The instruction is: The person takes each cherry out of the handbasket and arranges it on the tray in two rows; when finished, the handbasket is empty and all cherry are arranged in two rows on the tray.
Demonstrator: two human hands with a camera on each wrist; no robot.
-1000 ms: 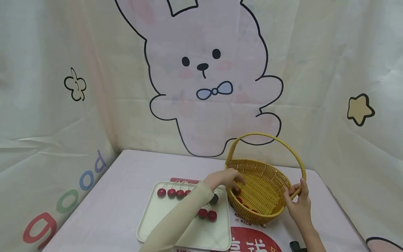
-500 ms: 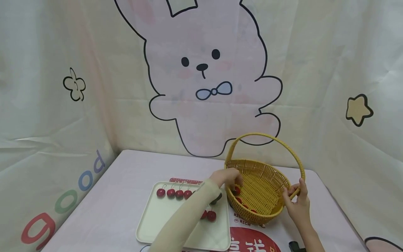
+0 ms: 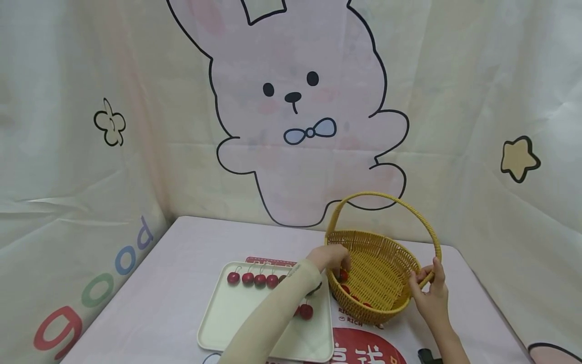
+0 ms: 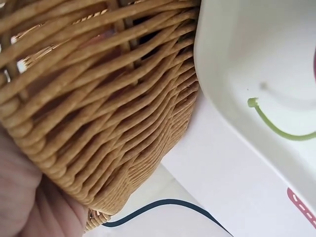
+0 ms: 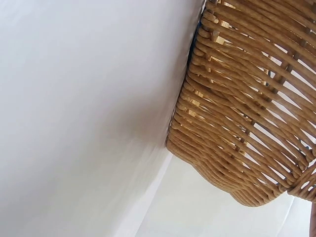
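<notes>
My left hand (image 3: pixel 332 257) reaches over the left rim of a yellow wicker basket (image 3: pixel 382 263), its fingers bent down around a red cherry (image 3: pixel 343 275) inside. The fingertips are partly hidden; in the left wrist view, the hand (image 4: pixel 37 197) shows only at the rim, beside the weave. More cherries (image 3: pixel 354 299) lie along the basket's near left wall. My right hand (image 3: pixel 429 290) grips the basket's right side where the handle meets the rim. In the right wrist view, the basket's weave (image 5: pixel 247 113) fills the right side.
A cream tray (image 3: pixel 218 328) left of the basket bears a row of stemmed cherries (image 3: pixel 260 281) and another cherry (image 3: pixel 306 311) near its right side; the left sleeve covers part. A red printed sheet (image 3: pixel 364 346) lies beneath. Behind stands a rabbit-print curtain (image 3: pixel 295 177).
My left hand's fingers, spread over the basket's edge earlier, have drawn in and down at the cherry. The sleeve has shifted slightly right. My right hand and the basket stay put.
</notes>
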